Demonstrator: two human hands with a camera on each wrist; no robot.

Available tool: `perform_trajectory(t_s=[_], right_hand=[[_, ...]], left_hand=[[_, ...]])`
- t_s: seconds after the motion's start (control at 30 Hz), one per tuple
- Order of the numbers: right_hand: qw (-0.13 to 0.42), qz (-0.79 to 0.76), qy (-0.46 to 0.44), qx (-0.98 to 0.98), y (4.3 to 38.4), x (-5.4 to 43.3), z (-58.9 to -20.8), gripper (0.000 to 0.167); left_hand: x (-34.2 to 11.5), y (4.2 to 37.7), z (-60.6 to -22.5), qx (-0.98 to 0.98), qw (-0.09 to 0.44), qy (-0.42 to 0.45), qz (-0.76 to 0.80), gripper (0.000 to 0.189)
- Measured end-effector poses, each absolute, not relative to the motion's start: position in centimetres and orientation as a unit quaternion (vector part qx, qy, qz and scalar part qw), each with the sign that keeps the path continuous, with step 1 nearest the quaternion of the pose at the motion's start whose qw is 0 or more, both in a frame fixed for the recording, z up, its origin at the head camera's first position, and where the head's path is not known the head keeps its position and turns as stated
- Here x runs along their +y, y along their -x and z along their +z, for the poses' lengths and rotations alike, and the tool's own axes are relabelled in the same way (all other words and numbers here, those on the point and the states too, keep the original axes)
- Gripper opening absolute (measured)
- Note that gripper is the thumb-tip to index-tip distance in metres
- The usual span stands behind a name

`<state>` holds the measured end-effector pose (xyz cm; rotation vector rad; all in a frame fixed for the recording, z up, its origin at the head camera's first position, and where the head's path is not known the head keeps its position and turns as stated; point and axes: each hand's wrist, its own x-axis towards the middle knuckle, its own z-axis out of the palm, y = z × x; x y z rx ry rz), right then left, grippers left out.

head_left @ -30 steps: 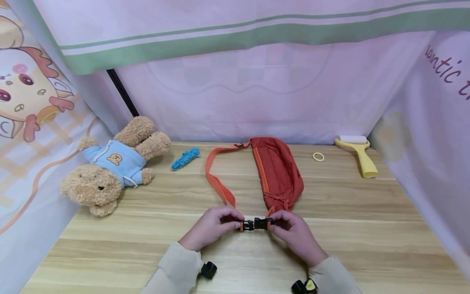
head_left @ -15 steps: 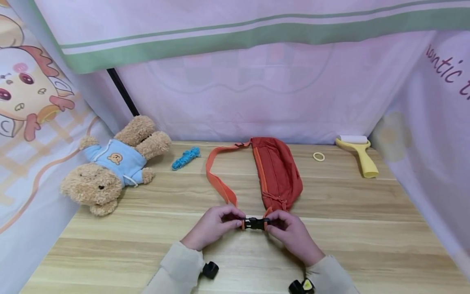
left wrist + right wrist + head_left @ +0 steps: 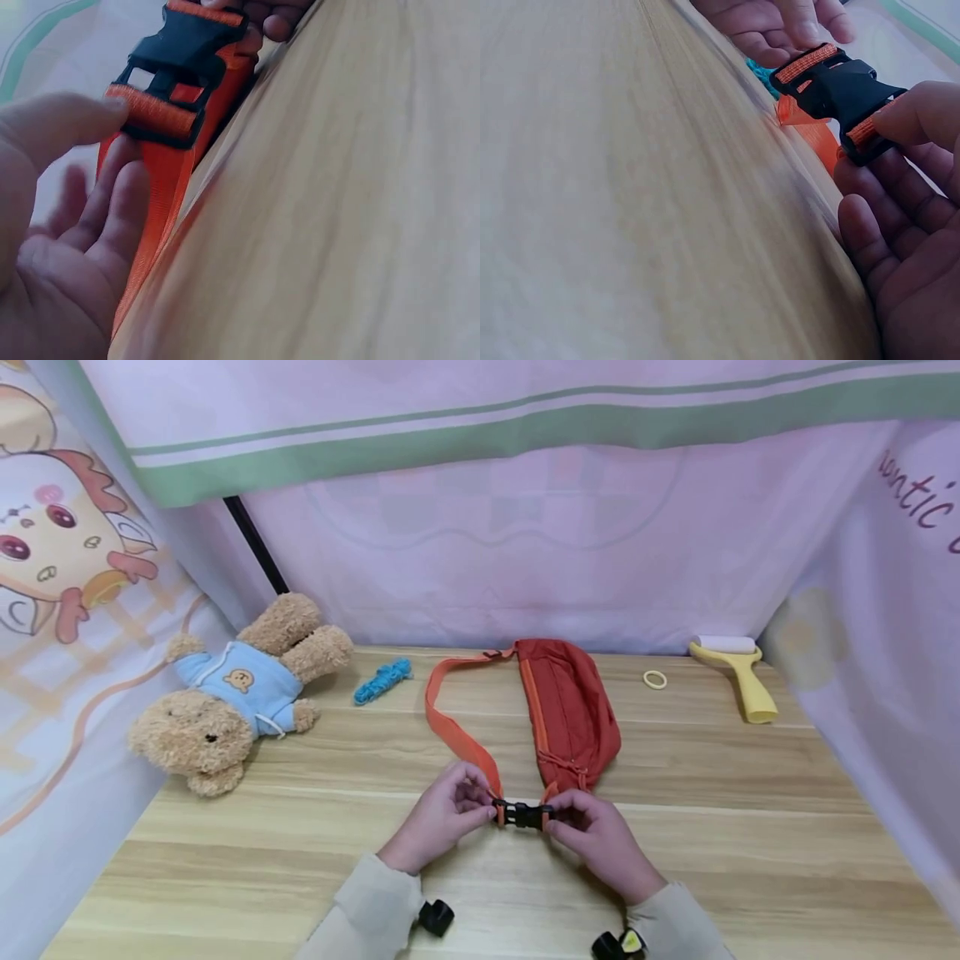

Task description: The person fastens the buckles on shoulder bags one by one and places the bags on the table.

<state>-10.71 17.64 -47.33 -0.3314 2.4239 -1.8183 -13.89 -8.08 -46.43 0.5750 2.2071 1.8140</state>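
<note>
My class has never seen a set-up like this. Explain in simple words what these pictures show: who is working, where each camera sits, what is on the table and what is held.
There is no machine here: a person works with a bare left hand and right hand. The wide picture comes from a camera on the person's head, looking forward and down. The two close ones come from cameras worn on the wrists, one each.

On the wooden table, from left to right, lie a teddy bear, a bundle of blue cord, a red bag with an orange strap, a small pale ring and a yellow-handled roller.

The hands hold opposite ends of the bag's black buckle. Its halves fit together, but I cannot tell whether they are fully locked.
</note>
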Motion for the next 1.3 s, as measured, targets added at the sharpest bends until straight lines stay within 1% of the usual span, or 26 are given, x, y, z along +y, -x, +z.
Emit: perform_trajectory(t_s=[0.1,0.3,0.57,0.93,1.3], right_hand=[[0.045,-0.601,0.107,0.791,10.74,17.59,-47.33,0.012],[0.046,-0.602,0.102,0.790,10.82,17.50,-47.40,0.013],[0.051,-0.596,0.106,0.794,10.92,17.56,-47.51,0.012],[0.059,-0.588,0.125,0.797,10.77,18.15,-47.35,0.014],[0.061,-0.594,0.117,0.794,10.85,17.82,-47.38,0.014]], left_hand=[[-7.91,13.84,-46.61,0.746,0.118,-0.179,0.631,0.026],[-7.79,13.87,-47.10,0.732,0.152,-0.158,0.645,0.024],[-7.92,13.86,-47.30,0.744,0.162,-0.150,0.630,0.015],[-7.71,13.79,-47.16,0.749,0.171,-0.152,0.622,0.014],[-7.86,13.98,-46.94,0.751,0.188,-0.149,0.615,0.015]])
